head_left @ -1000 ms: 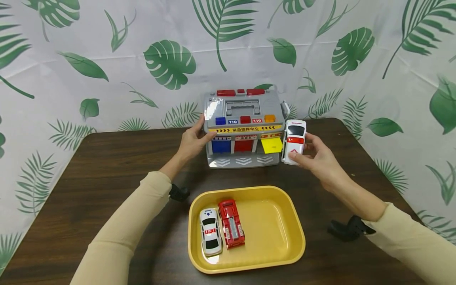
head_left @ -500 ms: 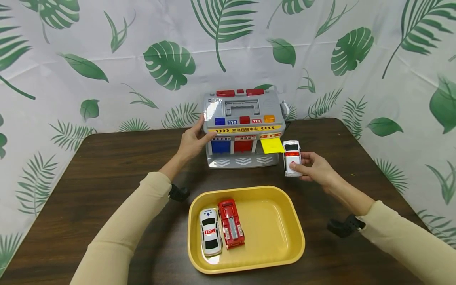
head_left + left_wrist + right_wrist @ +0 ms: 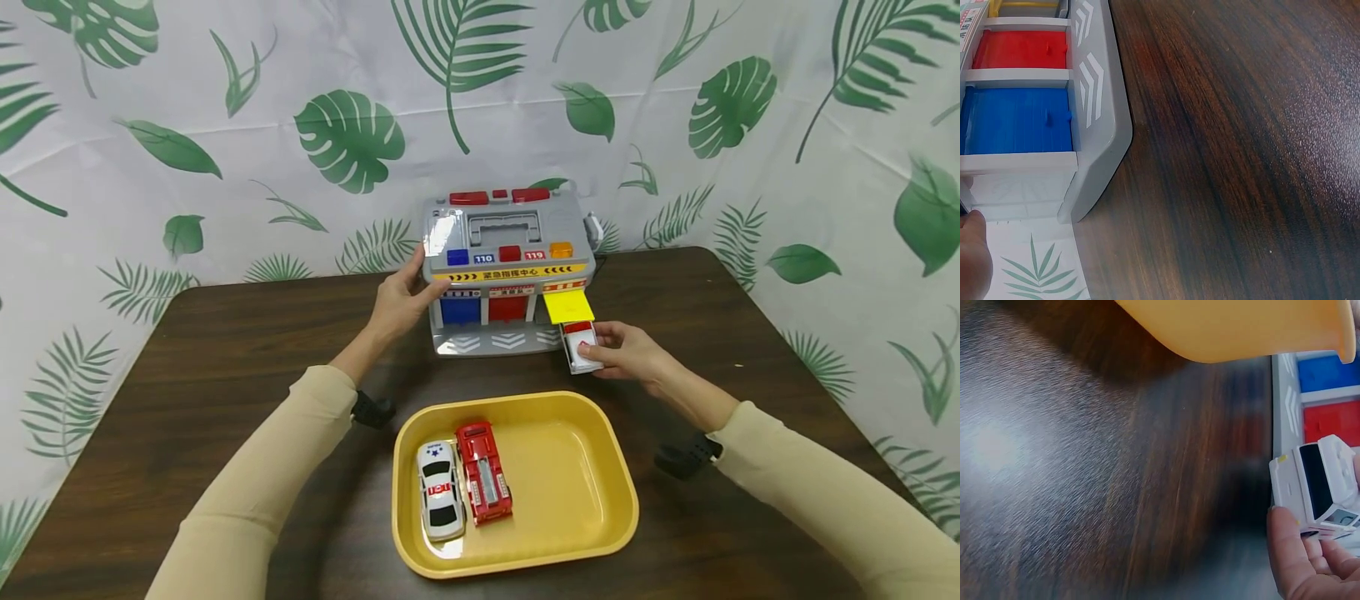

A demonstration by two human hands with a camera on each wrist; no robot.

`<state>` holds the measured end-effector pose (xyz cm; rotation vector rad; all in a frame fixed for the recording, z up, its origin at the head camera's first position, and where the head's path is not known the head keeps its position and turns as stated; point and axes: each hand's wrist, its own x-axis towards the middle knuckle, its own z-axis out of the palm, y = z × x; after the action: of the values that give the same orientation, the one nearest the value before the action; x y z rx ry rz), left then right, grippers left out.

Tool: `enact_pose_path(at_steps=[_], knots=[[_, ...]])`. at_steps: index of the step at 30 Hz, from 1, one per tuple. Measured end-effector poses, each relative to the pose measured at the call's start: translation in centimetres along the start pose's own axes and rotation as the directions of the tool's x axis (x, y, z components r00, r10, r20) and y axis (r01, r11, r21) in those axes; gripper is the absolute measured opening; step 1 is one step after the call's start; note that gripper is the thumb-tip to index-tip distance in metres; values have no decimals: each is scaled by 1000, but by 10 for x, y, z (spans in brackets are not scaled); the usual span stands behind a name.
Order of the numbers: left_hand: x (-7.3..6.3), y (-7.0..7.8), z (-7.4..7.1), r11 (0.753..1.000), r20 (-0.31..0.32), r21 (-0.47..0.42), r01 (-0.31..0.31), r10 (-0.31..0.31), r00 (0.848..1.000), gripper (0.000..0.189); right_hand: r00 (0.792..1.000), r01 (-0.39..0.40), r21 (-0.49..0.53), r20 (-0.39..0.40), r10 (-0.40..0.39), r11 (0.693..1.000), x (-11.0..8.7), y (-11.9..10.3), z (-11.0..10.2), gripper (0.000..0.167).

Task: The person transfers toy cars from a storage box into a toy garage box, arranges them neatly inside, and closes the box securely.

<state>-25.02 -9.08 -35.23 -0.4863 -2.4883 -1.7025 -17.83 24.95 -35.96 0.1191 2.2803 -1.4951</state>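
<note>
A grey toy rescue station [image 3: 442,223] stands at the back of the table. My left hand [image 3: 397,307] grips its left side, with the thumb at the front; only a bit of that hand shows in the left wrist view. The blue door [image 3: 1019,119] and red door [image 3: 1019,50] are down, while the yellow door [image 3: 568,307] is swung up. My right hand [image 3: 630,357] pinches a white toy ambulance [image 3: 579,348] with a red band, thumb on one side and fingers on the other. The ambulance's front end is hidden under the yellow door; its rear [image 3: 1291,484] faces out.
Nearer the person, a yellow tray [image 3: 562,550] holds a white toy police car [image 3: 441,492] and a red toy fire engine [image 3: 483,475]. Behind the dark wooden table [image 3: 247,333] hangs a leaf-print cloth [image 3: 247,167].
My right hand has lowered the ambulance from beside the station, then moved it left, and its front now sits under the yellow door. The left hand keeps its grip on the station.
</note>
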Motion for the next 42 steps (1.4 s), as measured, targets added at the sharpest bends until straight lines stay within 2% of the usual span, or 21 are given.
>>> enact_pose_path(at_steps=[7,13,21,27,29,35,37,42], knots=[[0,-2,1,1000,0,-8,3,-3,1000,77,1000,1,17,22,-2,1000,7,-2,5,79],[0,-3,1,1000,0,-13,8,-8,1000,79,1000,-19,95,18,18,995,15,-5,9,78],[0,-3,1,1000,6,-22,0,0,1000,78,996,-86,231,7,87,969,26,-8,11,73],[1,-1,1,1000,0,-12,1,-1,1000,77,995,-92,300,-18,103,950,31,-10,13,69],[0,1,1,1000,2,-23,-2,2,1000,75,994,-96,318,-18,108,943,31,-11,13,67],[-11,27,-2,999,16,-50,-9,9,1000,71,995,-91,356,-10,101,930,30,-12,13,60],[-12,31,-3,998,19,-54,-8,9,1000,71,995,-91,358,-10,101,929,30,-12,13,60],[-4,8,-1,999,13,-39,-19,19,1000,75,995,-88,363,-3,95,927,30,-12,12,60]])
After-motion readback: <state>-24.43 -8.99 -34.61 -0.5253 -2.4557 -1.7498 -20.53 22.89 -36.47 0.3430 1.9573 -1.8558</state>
